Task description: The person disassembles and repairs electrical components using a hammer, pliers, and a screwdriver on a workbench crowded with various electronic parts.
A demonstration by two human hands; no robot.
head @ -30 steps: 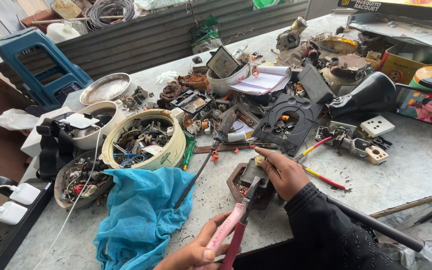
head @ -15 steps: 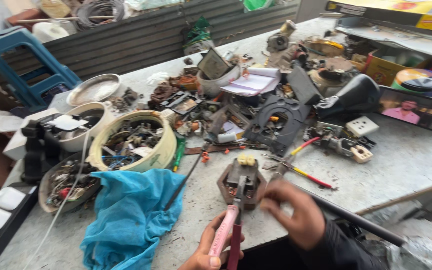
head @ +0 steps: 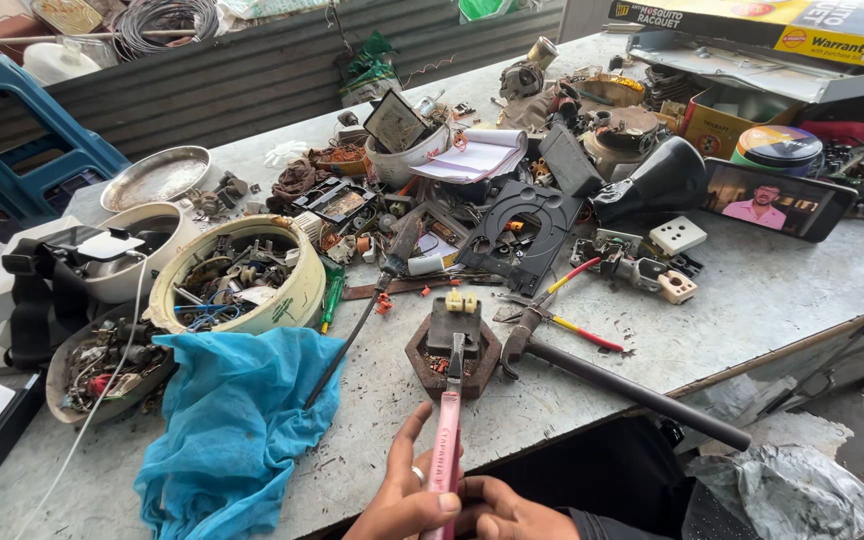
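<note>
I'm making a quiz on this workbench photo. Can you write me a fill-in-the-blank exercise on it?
1. Both hands hold pliers with ____ handles.
2. The pliers' tip reaches a small part on a brown ____-sided block.
3. Left of the block lies a crumpled ____ cloth.
4. The hammer lies to the ____ of the block.

Missing words: pink; six; blue; right
</note>
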